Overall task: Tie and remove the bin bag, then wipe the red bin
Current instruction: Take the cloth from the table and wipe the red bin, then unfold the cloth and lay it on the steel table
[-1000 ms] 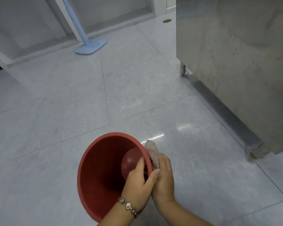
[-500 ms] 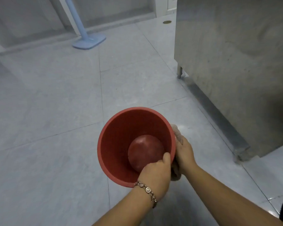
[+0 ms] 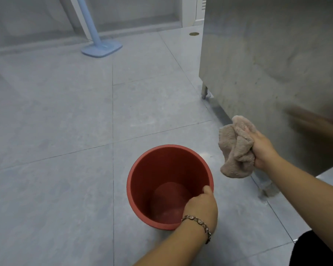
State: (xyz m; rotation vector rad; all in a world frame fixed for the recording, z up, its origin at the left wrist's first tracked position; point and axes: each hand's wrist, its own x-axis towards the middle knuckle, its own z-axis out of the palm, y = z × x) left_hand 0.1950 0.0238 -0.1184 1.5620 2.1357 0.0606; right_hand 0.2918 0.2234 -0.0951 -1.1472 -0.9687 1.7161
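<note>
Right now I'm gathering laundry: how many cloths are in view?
1. The beige cloth is bunched in the right hand, held in the air to the right of the red bin, clear of its rim. No other shows; the bin's inside looks bare.

**Your hands at the red bin**

Your left hand [image 3: 201,205] grips the near rim of the red bin [image 3: 142,177], thumb hooked inside, a bracelet on that wrist. Your right hand [image 3: 261,148] is raised to the right of the bin, clear of it, fist closed round a bunched cloth [image 3: 236,148].
</note>
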